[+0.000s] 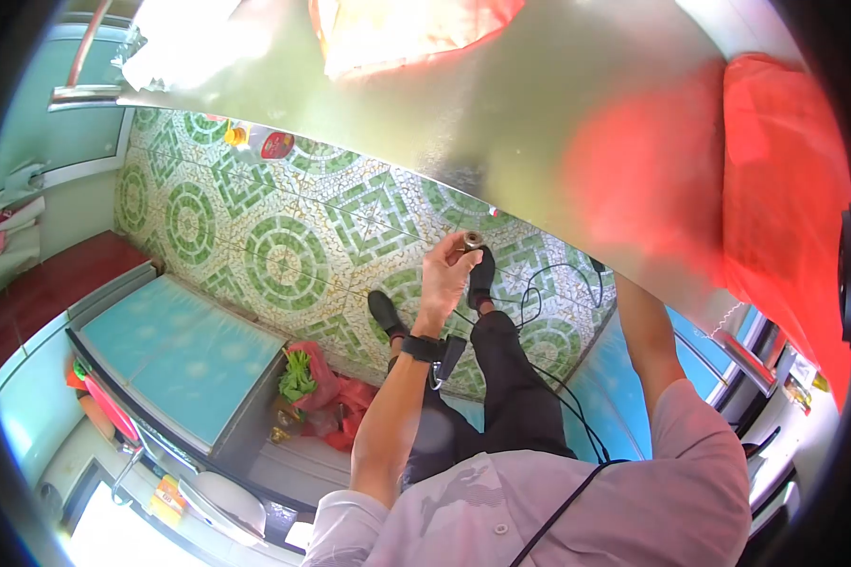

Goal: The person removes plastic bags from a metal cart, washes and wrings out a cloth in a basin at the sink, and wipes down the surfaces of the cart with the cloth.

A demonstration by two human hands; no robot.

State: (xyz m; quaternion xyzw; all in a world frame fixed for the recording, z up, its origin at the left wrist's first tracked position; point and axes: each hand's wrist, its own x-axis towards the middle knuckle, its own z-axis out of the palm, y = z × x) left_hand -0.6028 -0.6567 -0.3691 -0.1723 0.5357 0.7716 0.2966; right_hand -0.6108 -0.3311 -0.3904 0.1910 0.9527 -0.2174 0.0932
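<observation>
My left hand [449,274], with a black band [424,349] on the wrist, is raised over the floor near the edge of a shiny metal-like surface [397,123]. Its thumb and fingers pinch a small round metal piece [473,240] with a dark hole in its end. I cannot make out its exact kind. My right forearm [641,326] reaches under the same surface, which hides my right hand. A thin black cable [529,293] loops across the floor near my feet.
Red plastic bags [785,180] lie at the right, with another red bag [407,33] at the top. A blue-topped cabinet [180,354] stands on the left. Green vegetables [298,376] poke from a bag beside it. A red-labelled item [277,145] sits on the green-patterned floor [284,255].
</observation>
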